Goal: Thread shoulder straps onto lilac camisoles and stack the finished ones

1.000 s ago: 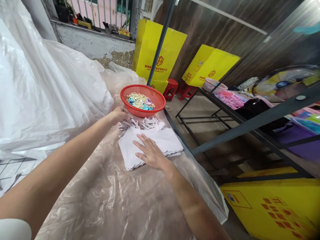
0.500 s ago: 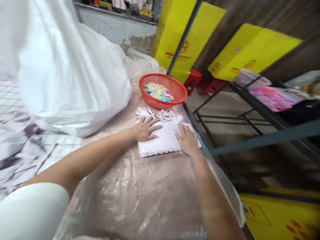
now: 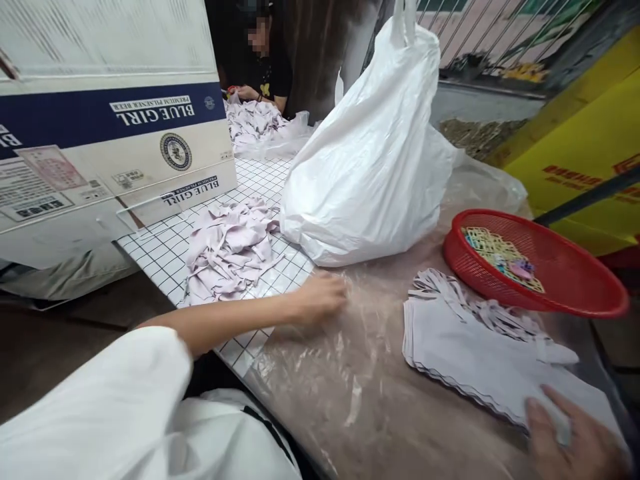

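Clock face laid over the view, twelve at top. Stack of pale cloth pieces (image 3: 495,367) at four o'clock, flat on the clear plastic sheet (image 3: 380,400) that covers this part of the bench (image 3: 267,177). Long axis runs ten to four. Wavy edge faces seven, toward the wearer's side; loose straps (image 3: 480,313) bunch along the opposite edge, toward twelve.

Right hand (image 3: 575,437) at four o'clock, over the stack's lower end; thumb and forefinger apart, the other fingers blurred. Left hand (image 3: 323,298) just below centre, at six, low over the sheet, well apart from the stack. Its fingers curl in; motion blur, cannot tell whether anything is in them.

Red basket (image 3: 570,267) at three, just beyond the straps; cannot tell if they touch. In it, yellowish lattice pieces (image 3: 493,250) with bits of blue and purple.

White plastic bag (image 3: 370,167) at one, upright, handles to twelve. Loose heap of pale cloth (image 3: 230,250) at nine, crumpled on the checked surface. Carton (image 3: 115,167) at ten, lettering upside down. Yellow box (image 3: 575,143) at two, red print.

At eleven, across the bench, a co-worker's hand (image 3: 247,92) beside a second cloth heap (image 3: 255,123).
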A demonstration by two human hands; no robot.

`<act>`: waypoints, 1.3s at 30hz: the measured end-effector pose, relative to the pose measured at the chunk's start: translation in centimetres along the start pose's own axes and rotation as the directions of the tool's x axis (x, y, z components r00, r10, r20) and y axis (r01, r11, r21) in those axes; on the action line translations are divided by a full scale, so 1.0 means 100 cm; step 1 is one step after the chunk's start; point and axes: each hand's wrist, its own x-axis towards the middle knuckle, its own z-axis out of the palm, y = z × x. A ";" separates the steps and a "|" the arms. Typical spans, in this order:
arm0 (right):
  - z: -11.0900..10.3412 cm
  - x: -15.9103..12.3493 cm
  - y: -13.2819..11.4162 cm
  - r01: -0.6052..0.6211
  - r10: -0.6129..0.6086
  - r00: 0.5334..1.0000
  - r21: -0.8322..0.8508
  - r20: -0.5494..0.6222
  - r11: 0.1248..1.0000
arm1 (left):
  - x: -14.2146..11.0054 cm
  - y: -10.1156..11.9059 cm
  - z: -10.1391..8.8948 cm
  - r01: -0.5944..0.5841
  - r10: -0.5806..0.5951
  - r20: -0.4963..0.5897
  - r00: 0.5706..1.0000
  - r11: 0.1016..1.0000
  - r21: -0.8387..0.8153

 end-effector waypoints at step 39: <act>-0.015 -0.018 -0.226 -0.117 0.088 0.993 0.760 0.079 0.639 | 0.024 0.036 -0.056 -0.289 0.286 -0.109 0.952 0.722 -0.629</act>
